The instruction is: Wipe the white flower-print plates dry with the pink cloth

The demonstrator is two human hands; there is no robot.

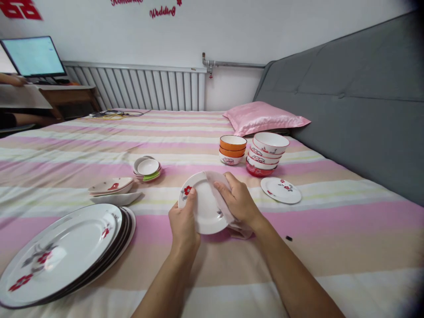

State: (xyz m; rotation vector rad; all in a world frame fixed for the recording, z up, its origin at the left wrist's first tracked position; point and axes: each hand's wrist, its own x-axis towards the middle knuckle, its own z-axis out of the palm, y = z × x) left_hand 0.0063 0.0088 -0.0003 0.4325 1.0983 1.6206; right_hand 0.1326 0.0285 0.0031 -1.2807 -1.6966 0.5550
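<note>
A white plate (206, 207) with red flowers is held up in front of me, tilted toward my face. My left hand (185, 221) grips its left edge, thumb on the upper face near a red flower. A pale pink cloth (221, 198) is folded over the plate's right edge. My right hand (240, 196) pinches the cloth against that edge, and the cloth's loose end hangs below onto the bed. Another small flowered plate (281, 190) lies flat on the bedspread to the right of my hands.
Large oval plates (66, 247) are stacked front left. Behind them are boat-shaped dishes (112, 187) and small bowls (148, 168). Orange bowls (232, 145) and taller stacked bowls (270, 145) stand beyond my right hand, near a pink pillow (265, 117). A person's arm (11, 79) shows far left.
</note>
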